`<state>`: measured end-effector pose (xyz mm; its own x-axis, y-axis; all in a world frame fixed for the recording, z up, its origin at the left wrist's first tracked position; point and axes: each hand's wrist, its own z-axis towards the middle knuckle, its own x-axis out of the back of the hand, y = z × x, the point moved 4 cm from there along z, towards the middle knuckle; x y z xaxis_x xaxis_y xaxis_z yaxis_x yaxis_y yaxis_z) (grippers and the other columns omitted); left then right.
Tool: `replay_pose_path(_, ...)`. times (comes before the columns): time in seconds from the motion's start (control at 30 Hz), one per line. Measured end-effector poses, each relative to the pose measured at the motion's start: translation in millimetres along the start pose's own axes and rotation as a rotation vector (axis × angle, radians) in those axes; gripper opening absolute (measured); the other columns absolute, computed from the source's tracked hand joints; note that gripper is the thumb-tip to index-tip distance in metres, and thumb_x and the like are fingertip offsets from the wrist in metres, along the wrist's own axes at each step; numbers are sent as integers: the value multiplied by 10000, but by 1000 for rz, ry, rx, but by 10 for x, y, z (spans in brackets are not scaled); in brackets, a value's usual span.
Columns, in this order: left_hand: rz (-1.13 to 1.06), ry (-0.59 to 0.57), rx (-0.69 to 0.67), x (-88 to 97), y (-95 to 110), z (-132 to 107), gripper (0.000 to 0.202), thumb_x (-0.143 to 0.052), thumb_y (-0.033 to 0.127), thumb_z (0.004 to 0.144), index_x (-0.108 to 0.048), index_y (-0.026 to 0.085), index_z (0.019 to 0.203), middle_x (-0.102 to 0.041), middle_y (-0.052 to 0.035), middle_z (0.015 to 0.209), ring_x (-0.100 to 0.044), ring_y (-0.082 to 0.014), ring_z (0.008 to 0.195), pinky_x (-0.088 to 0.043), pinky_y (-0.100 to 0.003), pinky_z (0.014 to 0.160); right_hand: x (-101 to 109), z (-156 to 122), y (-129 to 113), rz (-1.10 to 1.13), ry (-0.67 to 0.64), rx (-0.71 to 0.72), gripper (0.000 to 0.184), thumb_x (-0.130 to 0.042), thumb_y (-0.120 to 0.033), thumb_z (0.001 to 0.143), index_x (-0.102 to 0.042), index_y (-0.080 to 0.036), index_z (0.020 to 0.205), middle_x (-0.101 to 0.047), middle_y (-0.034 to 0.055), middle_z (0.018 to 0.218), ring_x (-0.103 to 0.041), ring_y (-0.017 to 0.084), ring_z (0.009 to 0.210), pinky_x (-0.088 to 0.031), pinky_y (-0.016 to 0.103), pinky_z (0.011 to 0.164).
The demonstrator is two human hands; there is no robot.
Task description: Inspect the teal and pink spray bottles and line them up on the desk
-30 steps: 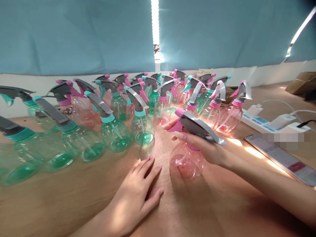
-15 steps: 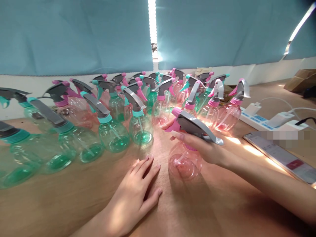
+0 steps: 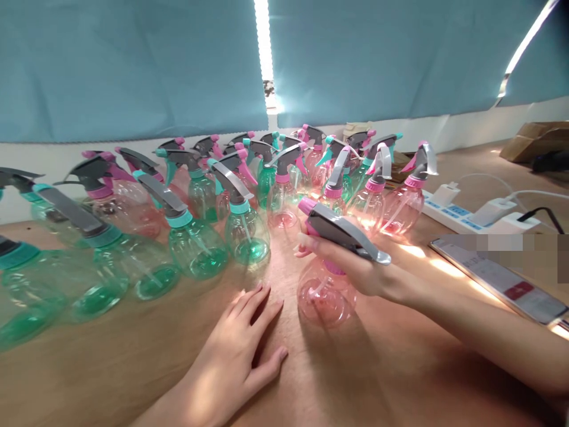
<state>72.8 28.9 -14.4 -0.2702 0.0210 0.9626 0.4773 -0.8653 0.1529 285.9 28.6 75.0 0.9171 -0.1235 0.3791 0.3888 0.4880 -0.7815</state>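
Note:
My right hand (image 3: 355,264) is wrapped round the neck of a pink spray bottle (image 3: 326,299), fingers at its pink trigger. This bottle is upright, with a grey and pink spray head (image 3: 338,224) whose nozzle points to the left and away from me. A thin tube shows through its clear pink body. Flat on the table lies my left hand (image 3: 237,347), fingers stretched out and holding nothing, to the left of that bottle. Nearest beyond my left fingertips stands a green spray bottle (image 3: 246,237) with a teal collar.
Several more green bottles (image 3: 200,246) line the left, and pink bottles (image 3: 404,201) stand behind and to the right. At right are a power strip (image 3: 457,216) with plugs and cables, a phone (image 3: 502,281) and a brown paper bag (image 3: 536,145). A blue curtain (image 3: 133,65) hangs behind.
The whole view has shifted slightly, so things appear a little further left. My right hand still grips the pink bottle, its fingers drawn in closer at the trigger. My left hand stays flat.

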Motion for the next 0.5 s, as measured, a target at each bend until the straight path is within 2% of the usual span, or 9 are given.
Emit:
replay_pose_path(0.2,-7,21,-2,11,1,2,516,-534,382,944,-431,241,1430,-422,-107,1491,-406,-333,1352,-340,-568,1092,3,-7,-3,-5,9,-55,260,-532,-441,914,-540,-231,761,-452,-33,694,-453,124,622,-434,277,589)
replay_pose_path(0.3,-7,29,-1,12,7,4,513,-538,379,941,-438,238,1424,-431,-107,1485,-412,-335,1348,-342,-568,1091,-13,-3,-15,-44,14,-15,210,-538,-432,910,-580,-239,839,-489,-28,711,-465,128,621,-414,281,575)
replay_pose_path(0.43,0,46,-5,12,11,-1,518,-518,388,953,-417,234,1437,-420,-108,1494,-411,-333,1350,-347,-567,1088,13,-15,-107,-123,73,13,221,-543,-445,895,-629,-241,893,-392,-44,582,-395,131,536,-344,278,494)
replay_pose_path(0.5,7,43,-8,6,8,-8,517,-511,388,961,-404,238,1444,-414,-110,1498,-401,-330,1357,-348,-573,1086,41,-16,-172,-146,75,-25,245,-564,-461,871,-648,-238,926,-352,-53,532,-392,140,510,-345,279,473)
